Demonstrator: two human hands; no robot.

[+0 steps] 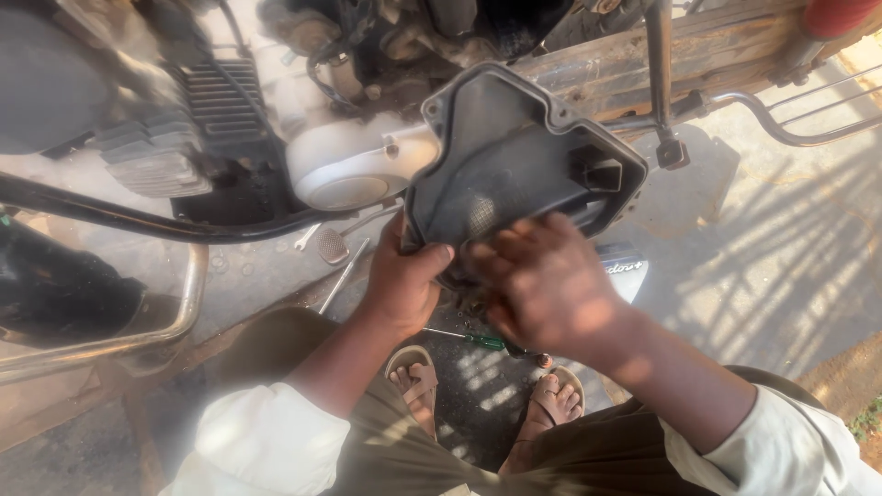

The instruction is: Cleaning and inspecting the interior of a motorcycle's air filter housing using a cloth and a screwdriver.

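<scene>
I hold a dark grey plastic housing cover [514, 147], hollow side facing me, in front of a motorcycle engine. My left hand [406, 280] grips its lower left edge, thumb over the rim. Over the cover's lower middle lies my right hand [544, 287], fingers curled against the inside; it looks blurred. The cover's bottom edge is hidden behind both hands.
The motorcycle engine [220, 119] with its pale round side cover [354, 170] fills the upper left. A chrome exhaust pipe [188, 303] runs at left. On the ground by my sandalled feet lie a green-handled screwdriver [473, 339] and a spanner [308, 236].
</scene>
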